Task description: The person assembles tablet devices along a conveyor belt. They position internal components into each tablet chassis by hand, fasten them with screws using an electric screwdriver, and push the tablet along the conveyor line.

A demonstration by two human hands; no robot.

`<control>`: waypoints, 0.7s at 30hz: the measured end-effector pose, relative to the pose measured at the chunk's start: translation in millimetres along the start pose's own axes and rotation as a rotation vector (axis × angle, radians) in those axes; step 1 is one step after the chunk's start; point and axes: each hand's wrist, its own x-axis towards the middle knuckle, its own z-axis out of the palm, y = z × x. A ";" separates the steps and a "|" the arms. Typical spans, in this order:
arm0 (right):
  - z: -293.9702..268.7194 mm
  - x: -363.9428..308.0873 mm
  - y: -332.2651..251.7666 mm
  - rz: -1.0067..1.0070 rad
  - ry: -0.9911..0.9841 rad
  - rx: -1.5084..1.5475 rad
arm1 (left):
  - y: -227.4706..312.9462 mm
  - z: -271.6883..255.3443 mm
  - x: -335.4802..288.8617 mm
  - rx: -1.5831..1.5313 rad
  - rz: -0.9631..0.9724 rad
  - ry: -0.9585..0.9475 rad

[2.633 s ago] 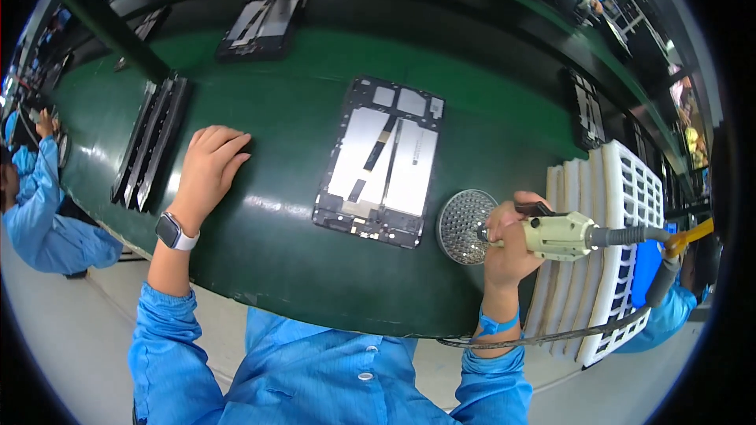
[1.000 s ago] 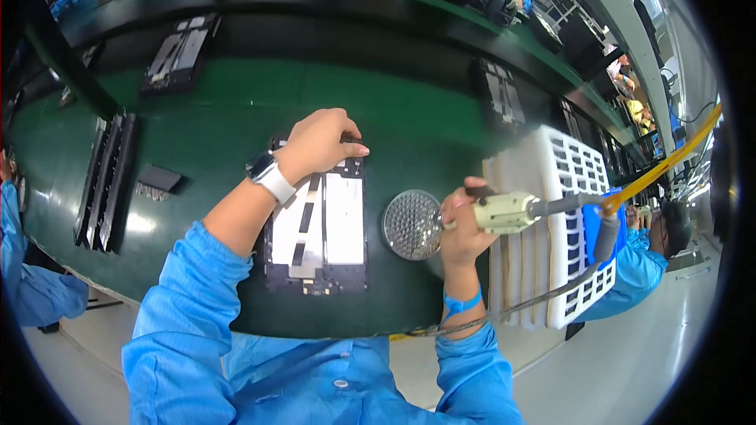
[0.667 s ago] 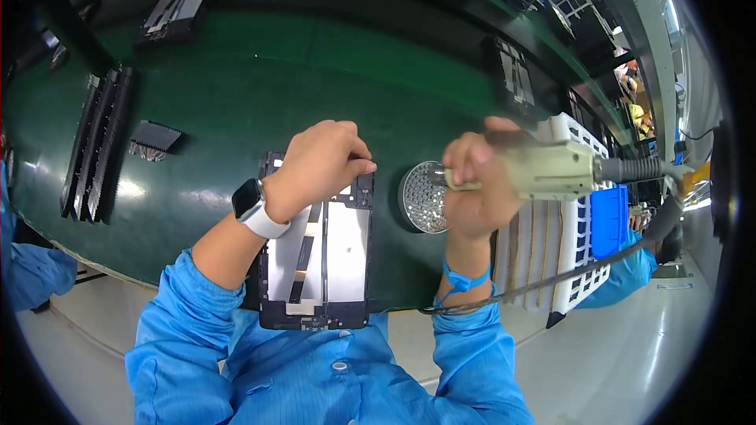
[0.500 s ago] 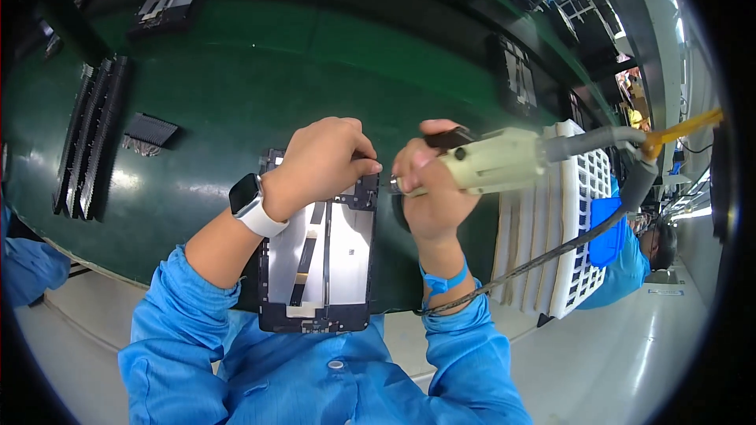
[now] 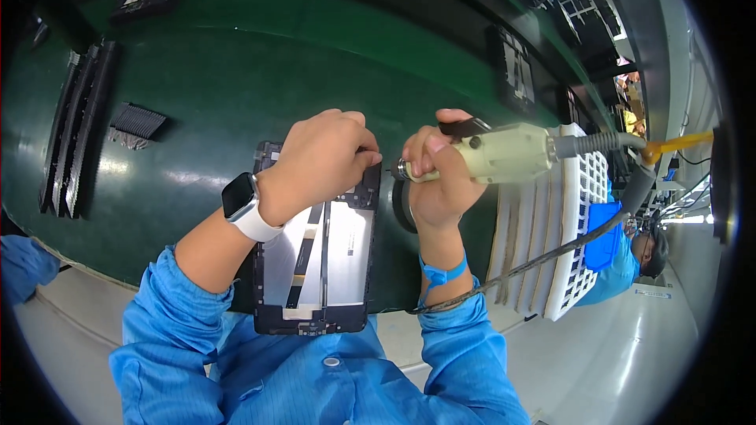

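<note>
An opened tablet (image 5: 346, 244) with a black frame and a silvery inside lies in front of me, its near edge by my body. Over its upper part rests my left hand (image 5: 327, 153), thumb and forefinger pinched near the top right corner. Whatever is between those fingertips is too small or hidden to make out. In my right hand (image 5: 441, 169) is a cream-coloured electric screwdriver (image 5: 508, 153), lying nearly level. Its bit end points left toward the tablet's right edge, and a small gap separates it from my left fingertips. Under my right wrist a dark round object (image 5: 403, 208) partly shows.
Long black toothed strips (image 5: 79, 134) stand at the left beside a short comb-like piece (image 5: 136, 124). Stacked white trays (image 5: 543, 244) and a blue bin (image 5: 604, 236) are at right. The screwdriver's cable (image 5: 543, 256) hangs past my right forearm. Other tablets (image 5: 516, 71) lie farther off.
The screwdriver has risen slightly and turned more level, and its blur is gone. My left hand keeps its pinch over the tablet. The whole view has shifted a little.
</note>
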 end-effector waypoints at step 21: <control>-2.4 1.0 15.8 0.077 -0.011 -0.024 | 2.9 0.7 0.2 0.022 0.028 0.008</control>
